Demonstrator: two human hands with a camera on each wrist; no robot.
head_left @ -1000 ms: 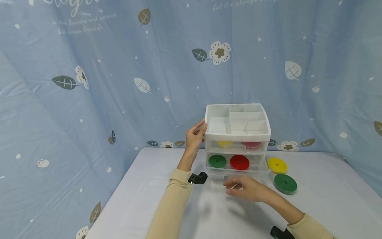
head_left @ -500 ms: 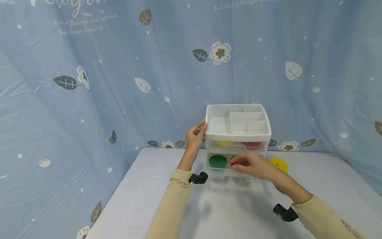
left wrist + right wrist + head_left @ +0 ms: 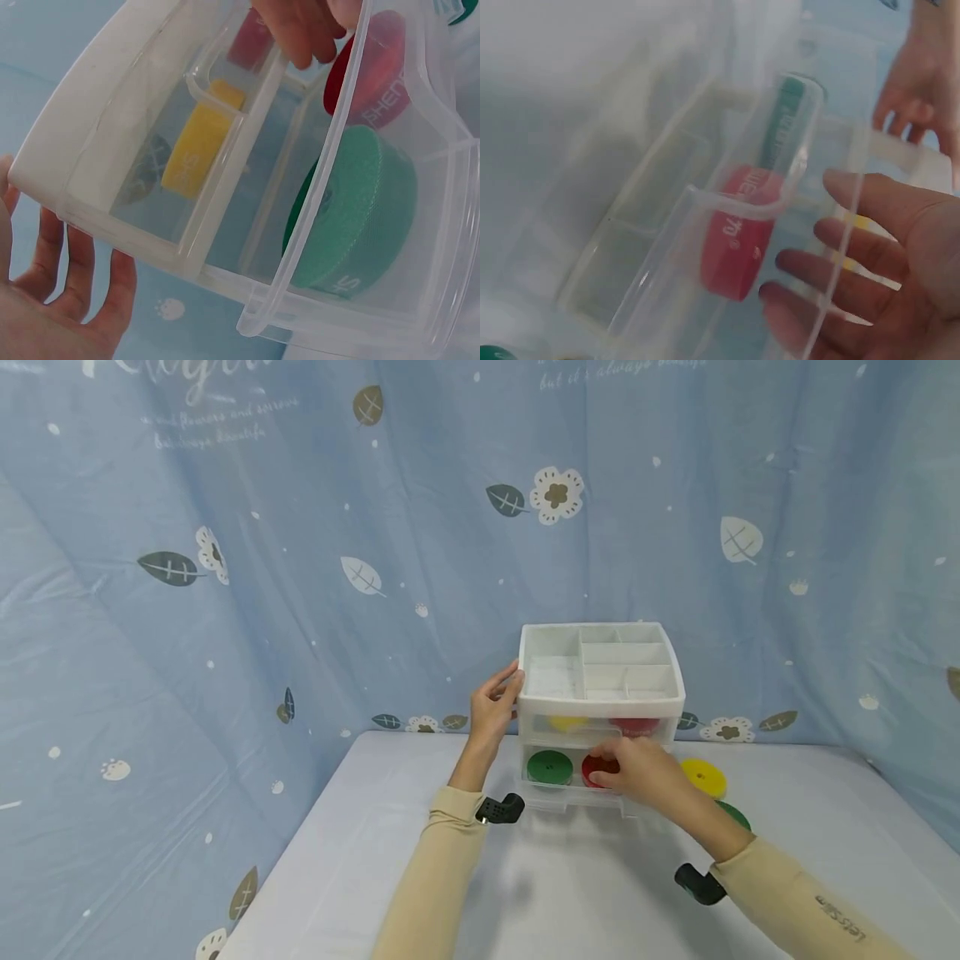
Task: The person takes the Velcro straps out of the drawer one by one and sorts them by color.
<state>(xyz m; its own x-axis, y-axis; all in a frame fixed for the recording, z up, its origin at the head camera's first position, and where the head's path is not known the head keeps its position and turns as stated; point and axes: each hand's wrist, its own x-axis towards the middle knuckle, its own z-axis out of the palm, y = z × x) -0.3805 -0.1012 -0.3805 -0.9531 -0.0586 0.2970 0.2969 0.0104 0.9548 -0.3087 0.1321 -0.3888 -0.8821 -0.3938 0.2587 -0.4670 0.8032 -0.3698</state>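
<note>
Red roll [image 3: 602, 765] in drawer [image 3: 543, 794], apparently being reached for: right grip [image 3: 649, 773] parted, empty; left grip [image 3: 492, 708] relaxed, touching cabinet [image 3: 600, 707]. Next move likely calls for pinching the roll.

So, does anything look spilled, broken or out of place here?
Nothing looks spilled or broken. Slightly odd: a yellow roll and a green roll lie loose on the table, beside the open drawer, while similar rolls sit inside.
</note>
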